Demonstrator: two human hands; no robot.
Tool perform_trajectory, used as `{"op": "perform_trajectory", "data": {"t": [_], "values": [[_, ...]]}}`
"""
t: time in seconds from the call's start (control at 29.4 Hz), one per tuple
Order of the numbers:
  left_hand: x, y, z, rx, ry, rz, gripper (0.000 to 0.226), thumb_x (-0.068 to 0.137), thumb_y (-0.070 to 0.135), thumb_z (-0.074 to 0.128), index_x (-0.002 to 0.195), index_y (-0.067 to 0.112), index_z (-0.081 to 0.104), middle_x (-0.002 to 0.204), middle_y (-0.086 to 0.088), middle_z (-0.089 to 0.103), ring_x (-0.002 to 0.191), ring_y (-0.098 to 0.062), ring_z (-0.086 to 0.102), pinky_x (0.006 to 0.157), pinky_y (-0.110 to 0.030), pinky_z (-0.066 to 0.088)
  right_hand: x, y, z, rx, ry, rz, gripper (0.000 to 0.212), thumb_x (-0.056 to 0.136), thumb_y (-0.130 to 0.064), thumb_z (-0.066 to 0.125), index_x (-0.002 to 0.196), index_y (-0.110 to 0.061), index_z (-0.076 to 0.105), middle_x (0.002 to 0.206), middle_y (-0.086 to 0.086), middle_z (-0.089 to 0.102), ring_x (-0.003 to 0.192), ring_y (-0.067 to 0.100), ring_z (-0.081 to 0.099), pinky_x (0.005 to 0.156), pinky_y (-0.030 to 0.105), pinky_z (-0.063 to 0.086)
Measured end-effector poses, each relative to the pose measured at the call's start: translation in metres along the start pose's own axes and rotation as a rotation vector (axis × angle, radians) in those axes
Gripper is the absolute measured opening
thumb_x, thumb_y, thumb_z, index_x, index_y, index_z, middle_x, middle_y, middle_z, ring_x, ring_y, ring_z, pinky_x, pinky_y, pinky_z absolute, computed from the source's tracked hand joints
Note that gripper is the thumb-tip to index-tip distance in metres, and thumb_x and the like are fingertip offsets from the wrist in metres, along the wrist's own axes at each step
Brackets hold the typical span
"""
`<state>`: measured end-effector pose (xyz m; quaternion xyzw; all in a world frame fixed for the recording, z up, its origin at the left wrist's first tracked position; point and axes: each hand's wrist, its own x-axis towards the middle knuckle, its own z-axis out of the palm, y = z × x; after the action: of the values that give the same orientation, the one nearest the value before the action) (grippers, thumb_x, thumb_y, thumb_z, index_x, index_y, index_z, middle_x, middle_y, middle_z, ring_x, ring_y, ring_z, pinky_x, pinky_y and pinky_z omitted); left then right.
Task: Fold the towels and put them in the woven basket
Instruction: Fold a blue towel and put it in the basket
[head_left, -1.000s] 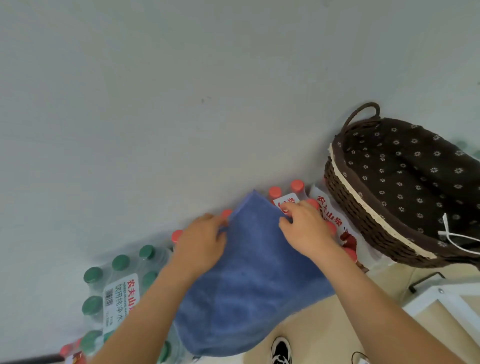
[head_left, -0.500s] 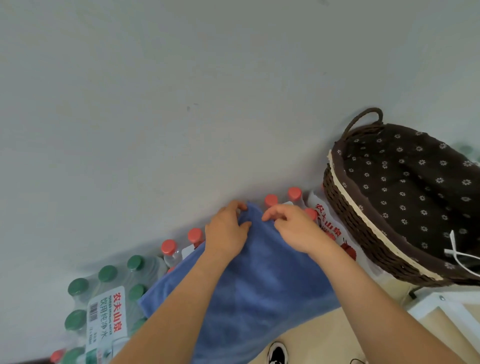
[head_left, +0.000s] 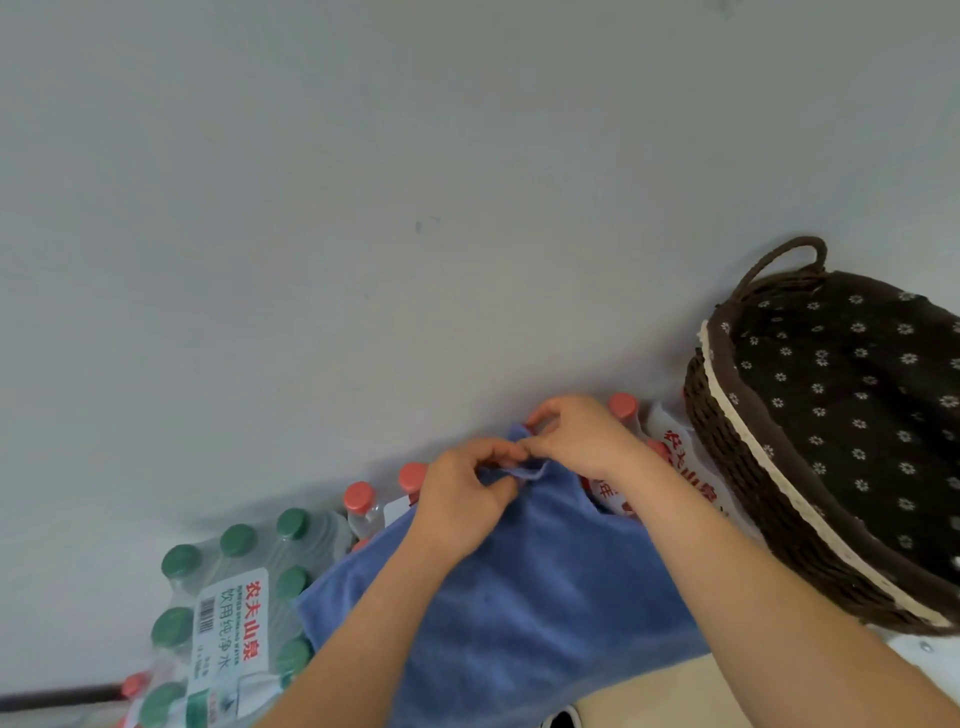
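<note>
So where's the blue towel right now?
In the head view, the blue towel lies bottom centre, over packs of water bottles, left of the woven basket. The left hand and the right hand pinch its far edge.

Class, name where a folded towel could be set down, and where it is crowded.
Free: bare lining inside the woven basket, within its rim. Crowded: bottle packs by the wall, partly under the blue towel pinched by left hand and right hand.

1. A plain pale wall (head_left: 363, 182) fills most of what I see, evenly lit, with one small dark mark (head_left: 418, 226).
2. A shrink-wrapped pack of green-capped bottles (head_left: 234, 597) and some red-capped bottles (head_left: 359, 496) stand along its base.
3. Beige floor (head_left: 649, 700) shows below me.
</note>
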<state>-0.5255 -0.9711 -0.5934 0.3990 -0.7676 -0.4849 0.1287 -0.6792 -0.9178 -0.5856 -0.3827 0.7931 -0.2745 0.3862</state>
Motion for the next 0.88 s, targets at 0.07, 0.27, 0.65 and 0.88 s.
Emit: {"op": "perform_trajectory", "data": {"t": [0.07, 0.27, 0.65, 0.88], "values": [[-0.001, 0.0, 0.0, -0.008, -0.002, 0.016, 0.022, 0.081, 0.013, 0.071, 0.081, 0.035, 0.072, 0.082, 0.015, 0.072, 0.082, 0.003, 0.065, 0.079, -0.016, 0.048, 0.005, -0.003, 0.005, -0.049, 0.055, 0.012, 0.021, 0.077, -0.022, 0.074, 0.091, -0.007, 0.072, 0.086, 0.01, 0.073, 0.087, 0.025, 0.068, 0.081, 0.041, 0.054], [-0.004, 0.019, -0.013, -0.167, 0.073, 0.034, 0.019, 0.088, 0.016, 0.066, 0.08, 0.031, 0.074, 0.077, 0.014, 0.073, 0.074, 0.001, 0.064, 0.072, -0.017, 0.047, -0.023, -0.012, -0.011, 0.362, 0.043, 0.004, 0.006, 0.085, -0.014, 0.069, 0.086, -0.011, 0.074, 0.073, -0.001, 0.072, 0.068, 0.009, 0.065, 0.061, 0.023, 0.053], [-0.035, 0.064, -0.02, -0.168, 0.177, 0.115, 0.021, 0.084, 0.013, 0.069, 0.08, 0.033, 0.074, 0.076, 0.022, 0.072, 0.071, 0.007, 0.064, 0.064, -0.006, 0.044, -0.087, -0.028, -0.018, 0.641, -0.008, -0.175, 0.016, 0.092, -0.017, 0.061, 0.088, -0.015, 0.077, 0.084, 0.018, 0.072, 0.071, 0.016, 0.065, 0.063, 0.027, 0.051], [-0.041, 0.068, -0.02, -0.032, 0.232, 0.108, 0.01, 0.082, 0.025, 0.071, 0.074, 0.032, 0.072, 0.071, 0.022, 0.069, 0.069, 0.003, 0.063, 0.068, -0.019, 0.051, -0.1, -0.031, -0.016, 0.532, 0.093, -0.236, 0.029, 0.092, -0.008, 0.053, 0.09, -0.021, 0.078, 0.082, 0.006, 0.074, 0.077, 0.002, 0.062, 0.073, 0.021, 0.048]]}}
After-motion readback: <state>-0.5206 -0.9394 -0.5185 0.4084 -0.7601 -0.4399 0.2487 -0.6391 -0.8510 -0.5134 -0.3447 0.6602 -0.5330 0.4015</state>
